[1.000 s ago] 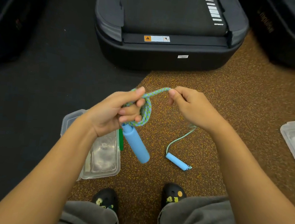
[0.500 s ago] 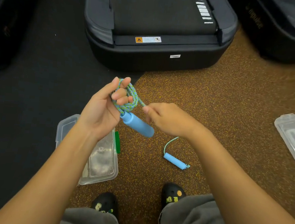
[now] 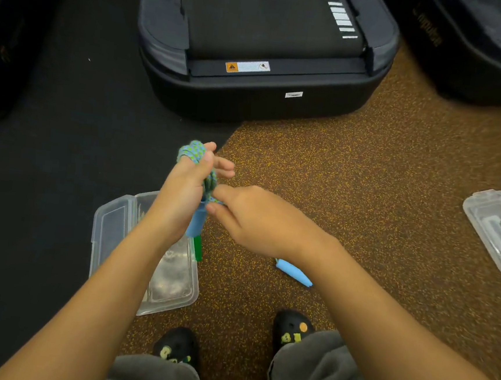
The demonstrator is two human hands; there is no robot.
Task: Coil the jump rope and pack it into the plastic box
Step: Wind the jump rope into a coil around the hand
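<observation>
Blue-green rope (image 3: 194, 151) coils sit clamped in the left hand (image 3: 182, 193); the right hand (image 3: 256, 217) apparently pinches a strand by the handle (image 3: 196, 221).

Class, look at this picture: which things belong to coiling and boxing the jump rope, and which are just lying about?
Belongs to the job:
- blue-green braided jump rope, coiled around the left hand
- right hand, pinching the rope
- loose blue rope handle
- clear plastic box, open

Just lying about:
- black treadmill
- second clear plastic container
</observation>
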